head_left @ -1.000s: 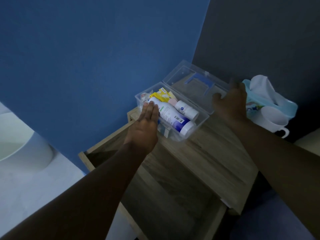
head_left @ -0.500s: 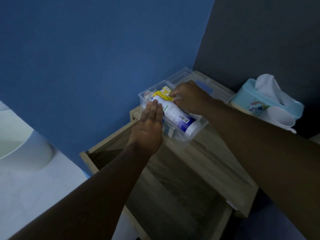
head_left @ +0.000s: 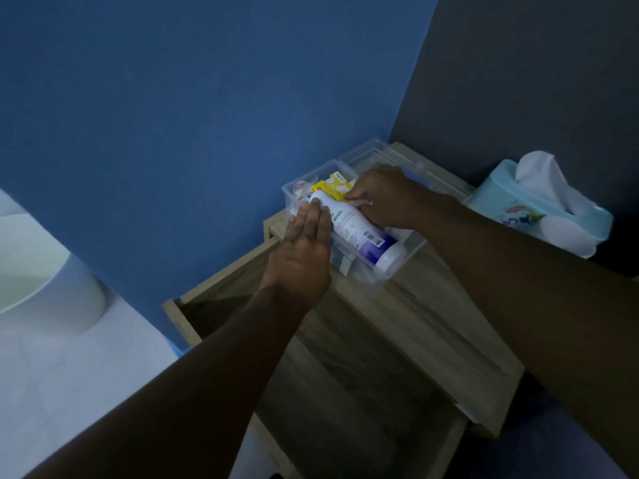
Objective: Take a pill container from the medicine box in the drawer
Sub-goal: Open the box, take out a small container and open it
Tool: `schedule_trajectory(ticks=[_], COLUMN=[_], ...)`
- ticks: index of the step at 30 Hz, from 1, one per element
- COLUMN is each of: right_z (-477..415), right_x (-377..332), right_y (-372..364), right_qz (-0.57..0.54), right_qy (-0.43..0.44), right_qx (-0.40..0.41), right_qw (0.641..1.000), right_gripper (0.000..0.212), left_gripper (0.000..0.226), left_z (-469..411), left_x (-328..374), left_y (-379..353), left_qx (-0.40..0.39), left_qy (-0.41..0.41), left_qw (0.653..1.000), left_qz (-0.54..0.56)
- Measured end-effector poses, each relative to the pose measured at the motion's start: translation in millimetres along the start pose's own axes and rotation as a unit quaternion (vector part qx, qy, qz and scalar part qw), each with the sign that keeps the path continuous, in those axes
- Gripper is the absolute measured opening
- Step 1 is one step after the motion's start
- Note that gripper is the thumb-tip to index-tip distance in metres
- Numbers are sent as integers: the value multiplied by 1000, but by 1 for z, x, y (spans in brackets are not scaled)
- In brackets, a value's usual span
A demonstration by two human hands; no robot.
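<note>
The right hand (head_left: 383,195) has come off the lid into the medicine box (head_left: 411,245), fingers curled.

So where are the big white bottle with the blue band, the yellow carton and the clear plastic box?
big white bottle with the blue band (head_left: 359,233): head view, on its label.
yellow carton (head_left: 332,188): head view, on its top face.
clear plastic box (head_left: 313,171): head view, on its far rim.

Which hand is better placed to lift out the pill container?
Right hand: its fingers are already inside the medicine box beside the yellow packet. The left hand lies flat, steadying the box's near side.
</note>
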State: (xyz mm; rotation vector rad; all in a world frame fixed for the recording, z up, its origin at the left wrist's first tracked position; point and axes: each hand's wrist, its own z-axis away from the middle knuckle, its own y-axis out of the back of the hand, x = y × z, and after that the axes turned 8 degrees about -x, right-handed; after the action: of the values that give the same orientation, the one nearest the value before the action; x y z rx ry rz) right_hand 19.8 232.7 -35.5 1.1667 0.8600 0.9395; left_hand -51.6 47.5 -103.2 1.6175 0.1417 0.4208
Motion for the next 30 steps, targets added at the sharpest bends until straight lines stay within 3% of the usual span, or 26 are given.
schedule_trajectory(ticks=[4, 7, 9, 12, 15, 17, 18, 21, 22, 28, 30], right_z=[0, 5, 13, 34, 63, 85, 96, 130, 141, 198, 212], right_x=[-2, -5, -7, -10, -12, -13, -13, -16, -18, -23, -21], right_y=[-1, 2, 9, 24, 38, 50, 56, 72, 75, 89, 93], right_qz=[-47, -125, -174, -219, -250, -253, -256, -272, -271, -164, -146], right_qy=[4, -12, 0, -18, -39, -34, -30, 2, 15, 57, 69], right_qx=[11, 90, 157, 195, 210, 208, 207, 193, 188, 203, 192], right_qw=[999, 988, 972, 956, 944, 944, 944, 943, 944, 964, 968], right_gripper=[29, 36, 30, 29, 29, 36, 39, 39, 38, 23, 22], left_gripper=[77, 79, 81, 83, 70, 55, 50, 36, 33, 36, 39], left_z=[-1, 2, 1, -2, -1, 0, 0, 3, 8, 42, 48], left_x=[-1, 0, 0, 6, 24, 41, 50, 77, 86, 130, 141], left_y=[1, 5, 12, 28, 50, 65, 73, 96, 102, 111, 110], left_qx=[-13, -37, -59, -100, -33, 43, 53, -25, -52, -87, -83], left_qy=[7, 19, 28, 53, 113, 171, 203, 219, 194, 104, 92], left_qw=[999, 998, 995, 985, 963, 911, 859, 621, 582, 474, 460], left_qz=[28, 51, 72, 132, 243, 373, 468, 753, 788, 870, 879])
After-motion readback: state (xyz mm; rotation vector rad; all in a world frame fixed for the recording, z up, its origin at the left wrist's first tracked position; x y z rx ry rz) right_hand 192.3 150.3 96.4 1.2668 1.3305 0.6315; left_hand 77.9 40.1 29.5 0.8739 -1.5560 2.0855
